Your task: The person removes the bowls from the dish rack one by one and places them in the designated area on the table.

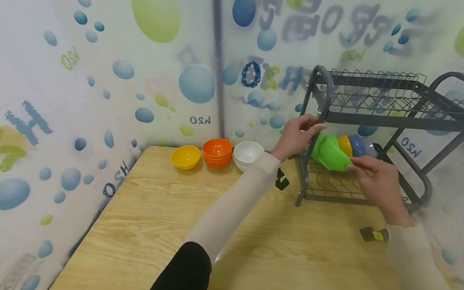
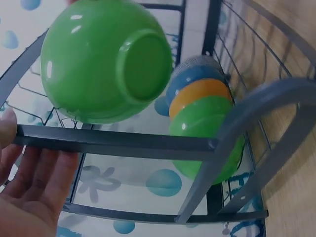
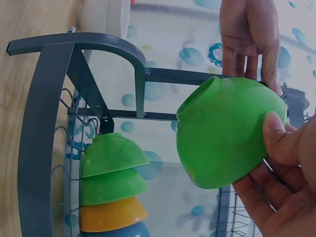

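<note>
My right hand (image 1: 382, 182) pinches a green bowl (image 3: 227, 133) by its rim, thumb on the outside and fingers beneath. The bowl is tilted on its side, apart from the nested bowls in the right wrist view. My left hand (image 1: 295, 136) grips the side bar of a grey two-tier dish rack (image 2: 123, 143), just under the upper tier. On the lower tier stands a sideways row of nested bowls: green bowls (image 3: 113, 155) at the near end, then a yellow bowl (image 1: 345, 145), a blue bowl (image 1: 357, 145) and a clear-looking one behind.
Along the back edge of the wooden table (image 1: 145, 218) stand a yellow bowl (image 1: 186, 157), a stack of orange bowls (image 1: 217, 153) and stacked white bowls (image 1: 248, 153). The rack's wire upper tier (image 1: 383, 99) overhangs the lower one. Patterned curtains rise behind.
</note>
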`<state>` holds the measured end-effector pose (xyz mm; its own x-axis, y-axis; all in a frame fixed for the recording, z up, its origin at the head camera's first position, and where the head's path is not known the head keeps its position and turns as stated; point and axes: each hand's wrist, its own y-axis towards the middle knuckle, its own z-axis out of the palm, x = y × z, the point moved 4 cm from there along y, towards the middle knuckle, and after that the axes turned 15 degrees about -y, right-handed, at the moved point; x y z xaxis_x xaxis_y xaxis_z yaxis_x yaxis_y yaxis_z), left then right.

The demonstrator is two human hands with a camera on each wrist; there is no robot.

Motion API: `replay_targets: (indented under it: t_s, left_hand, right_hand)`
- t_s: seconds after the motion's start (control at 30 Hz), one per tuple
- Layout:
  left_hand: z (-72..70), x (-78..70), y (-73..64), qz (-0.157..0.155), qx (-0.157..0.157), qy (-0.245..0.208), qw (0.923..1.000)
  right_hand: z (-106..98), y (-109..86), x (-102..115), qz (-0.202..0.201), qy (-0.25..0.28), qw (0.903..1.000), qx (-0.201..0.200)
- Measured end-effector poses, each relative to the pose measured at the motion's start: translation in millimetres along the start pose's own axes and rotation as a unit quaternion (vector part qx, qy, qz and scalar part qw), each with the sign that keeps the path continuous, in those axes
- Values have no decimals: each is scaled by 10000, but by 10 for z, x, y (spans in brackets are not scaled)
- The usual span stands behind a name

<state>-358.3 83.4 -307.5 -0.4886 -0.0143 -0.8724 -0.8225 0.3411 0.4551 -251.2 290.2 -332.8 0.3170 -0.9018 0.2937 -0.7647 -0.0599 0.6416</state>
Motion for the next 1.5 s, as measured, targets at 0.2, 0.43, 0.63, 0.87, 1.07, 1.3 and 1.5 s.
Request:
replay_targets:
  t_s: [0.2, 0.43, 0.63, 0.87, 1.07, 1.3, 1.5]
  left_hand:
    - [-98, -33, -96, -471, 97, -165, 9987]
    - [-256, -218, -315, 34, 542, 268, 9982]
    - [-349, -362, -599, 1055, 1093, 1134, 9819]
    - [-386, -497, -886, 1950, 1521, 1863, 9509]
    - [-394, -549, -1108, 2285, 1940, 2253, 9270]
    - [-428, -555, -1310, 2152, 2254, 2637, 9129]
    - [-470, -534, -1394, 2164, 2276, 2900, 9040]
  right_hand:
    - [-79, -42, 146, -567, 42, 9980, -288]
    - [-136, -65, 292, -869, 60, 9959, -227]
    - [-193, -93, 439, -1159, 41, 9929, -277]
    - [-179, -107, 653, -1796, 221, 9832, -258]
    - [-83, -123, 853, -2420, 293, 9696, -207]
    - [44, -149, 1024, -2897, -92, 9570, -81]
    - [100, -170, 1106, -3199, -225, 9472, -59]
